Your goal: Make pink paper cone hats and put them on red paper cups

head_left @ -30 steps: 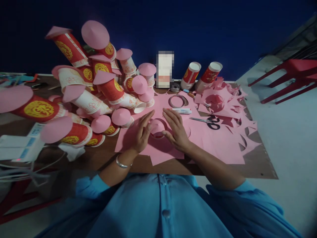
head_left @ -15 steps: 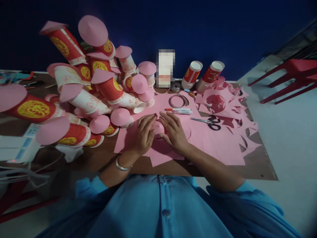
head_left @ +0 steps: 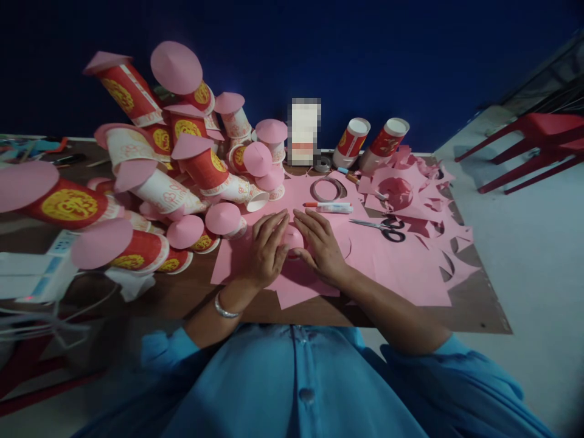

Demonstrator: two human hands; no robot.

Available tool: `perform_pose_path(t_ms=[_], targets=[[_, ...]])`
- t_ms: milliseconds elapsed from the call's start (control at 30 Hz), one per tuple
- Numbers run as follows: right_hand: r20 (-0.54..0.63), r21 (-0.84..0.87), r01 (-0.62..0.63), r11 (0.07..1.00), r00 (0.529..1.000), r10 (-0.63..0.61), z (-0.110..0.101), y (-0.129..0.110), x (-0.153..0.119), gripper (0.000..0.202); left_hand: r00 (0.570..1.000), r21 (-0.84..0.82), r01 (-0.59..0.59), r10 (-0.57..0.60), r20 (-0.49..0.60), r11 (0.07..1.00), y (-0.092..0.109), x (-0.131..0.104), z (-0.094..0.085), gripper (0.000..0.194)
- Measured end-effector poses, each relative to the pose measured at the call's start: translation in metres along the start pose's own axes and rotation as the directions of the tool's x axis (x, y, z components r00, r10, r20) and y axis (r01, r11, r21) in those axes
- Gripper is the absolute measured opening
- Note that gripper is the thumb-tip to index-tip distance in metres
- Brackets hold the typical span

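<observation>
A small pink paper cone (head_left: 293, 236) sits between my two hands, low over the pink paper sheets (head_left: 401, 274); a bit of red shows beneath its near edge. My left hand (head_left: 268, 249) curves round its left side and my right hand (head_left: 322, 246) round its right side, fingertips nearly meeting beyond it. Both hands are closed on the cone. Just past the hands lie a red marker and a white one (head_left: 335, 208), with a roll of tape (head_left: 327, 189) behind them. To the right, black-handled scissors (head_left: 392, 230) rest on the paper.
Many paper cups with pink cone tops (head_left: 201, 164) are piled at the left. Two cup stacks (head_left: 351, 143) stand at the back, near pink paper scraps (head_left: 401, 185). A white box with cables (head_left: 45, 274) is at the left edge, a red stool (head_left: 542, 143) at the right.
The camera view has shifted slightly, so the cups at the back appear lower. Both hands stay round the cone in nearly the same pose.
</observation>
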State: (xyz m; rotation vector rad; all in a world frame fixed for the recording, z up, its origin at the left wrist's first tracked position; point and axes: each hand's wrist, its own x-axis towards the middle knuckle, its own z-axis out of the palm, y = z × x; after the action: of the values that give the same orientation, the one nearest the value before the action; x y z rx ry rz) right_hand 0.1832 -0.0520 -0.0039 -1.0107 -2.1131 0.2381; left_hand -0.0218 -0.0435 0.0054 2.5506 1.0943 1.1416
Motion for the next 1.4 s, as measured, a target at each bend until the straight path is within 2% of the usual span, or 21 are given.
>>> perform_pose_path(t_ms=[100, 267, 433, 567, 700, 800, 933, 1067, 1167, 1267, 1400], targets=[[0.008, 0.003, -0.010, 1.000, 1.000, 0.010, 0.000, 0.001, 0.000, 0.065, 1.000, 0.001, 0.007, -0.007, -0.005, 1.000, -0.002, -0.001, 0.001, 0.056], [-0.045, 0.006, 0.027, 1.000, 0.999, -0.027, 0.000, 0.001, 0.001, 0.067, 0.999, -0.004, 0.031, -0.031, -0.021, 1.000, -0.004, -0.002, 0.003, 0.056], [0.034, 0.000, -0.065, 0.998, 0.997, 0.065, -0.002, -0.001, 0.003, 0.063, 0.997, -0.037, 0.071, -0.071, 0.010, 0.997, -0.001, 0.000, 0.001, 0.052], [0.050, 0.007, -0.079, 0.997, 0.996, 0.079, -0.003, -0.001, 0.004, 0.063, 0.996, -0.046, 0.087, -0.087, 0.010, 0.995, -0.001, 0.000, 0.000, 0.050], [-0.003, 0.044, -0.037, 0.998, 0.999, 0.037, -0.003, 0.000, 0.004, 0.065, 0.996, -0.049, 0.082, -0.083, -0.018, 0.995, -0.002, -0.001, 0.001, 0.052], [-0.018, 0.056, -0.030, 0.998, 0.999, 0.031, -0.004, -0.001, 0.004, 0.066, 0.992, -0.065, 0.119, -0.121, -0.027, 0.991, -0.002, -0.001, 0.001, 0.050], [0.013, 0.077, -0.086, 0.993, 0.996, 0.085, -0.005, -0.002, 0.004, 0.063, 0.980, -0.132, 0.195, -0.198, -0.012, 0.972, -0.003, -0.001, 0.000, 0.047], [-0.028, 0.134, -0.134, 0.982, 0.990, 0.139, -0.007, 0.002, 0.004, 0.063, 0.960, -0.332, 0.251, -0.278, -0.037, 0.909, -0.009, -0.002, 0.003, 0.048], [-0.046, 0.143, -0.169, 0.975, 0.983, 0.177, -0.007, 0.006, 0.003, 0.063, 0.934, -0.467, 0.323, -0.356, 0.019, 0.823, -0.013, -0.004, 0.006, 0.052], [-0.050, 0.134, -0.145, 0.980, 0.987, 0.153, -0.007, 0.007, 0.003, 0.065, 0.914, -0.537, 0.374, -0.400, 0.072, 0.757, -0.015, -0.004, 0.008, 0.056], [-0.037, 0.123, -0.089, 0.988, 0.995, 0.094, -0.006, 0.004, 0.004, 0.067, 0.911, -0.612, 0.368, -0.402, 0.087, 0.700, -0.017, -0.005, 0.009, 0.059]])
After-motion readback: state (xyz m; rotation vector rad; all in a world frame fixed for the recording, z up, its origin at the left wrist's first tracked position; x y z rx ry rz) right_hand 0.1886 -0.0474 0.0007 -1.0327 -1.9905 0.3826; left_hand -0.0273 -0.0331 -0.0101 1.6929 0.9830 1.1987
